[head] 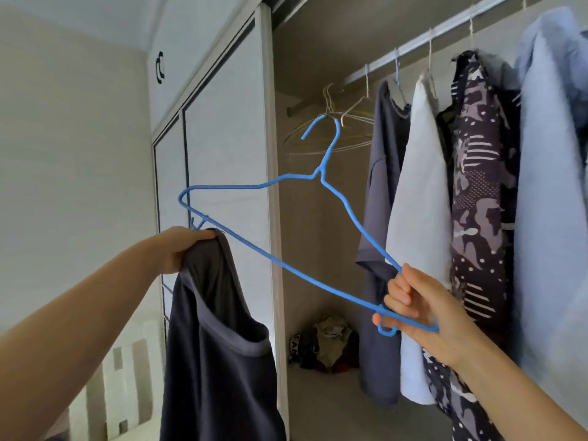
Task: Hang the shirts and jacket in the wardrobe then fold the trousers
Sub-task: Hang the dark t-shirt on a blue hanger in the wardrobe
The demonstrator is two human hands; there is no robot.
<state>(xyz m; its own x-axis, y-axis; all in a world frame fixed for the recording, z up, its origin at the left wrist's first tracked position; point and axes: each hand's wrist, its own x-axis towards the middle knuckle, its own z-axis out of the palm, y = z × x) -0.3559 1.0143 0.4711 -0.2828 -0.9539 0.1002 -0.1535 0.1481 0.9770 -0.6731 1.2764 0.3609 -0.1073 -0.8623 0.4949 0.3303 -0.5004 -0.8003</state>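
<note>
My right hand (416, 308) pinches the right corner of a blue wire hanger (273, 259), held up and tilted in front of the open wardrobe. My left hand (181, 248) grips the shoulder of a dark navy shirt (216, 361) with a grey neckband, which hangs down below it. The hanger's left end is close to that shoulder; whether it is inside the shirt I cannot tell. Along the wardrobe rail (410, 52) hang a grey-blue shirt (378, 218), a white garment (420, 218), a dark patterned one (480, 202) and a light blue shirt (553, 186).
Several bare pale wire hangers (334, 135) hang at the rail's left end. A pile of crumpled clothes (324, 345) lies on the wardrobe floor. The white sliding door (222, 122) stands to the left. A striped bed cover (127, 393) shows at lower left.
</note>
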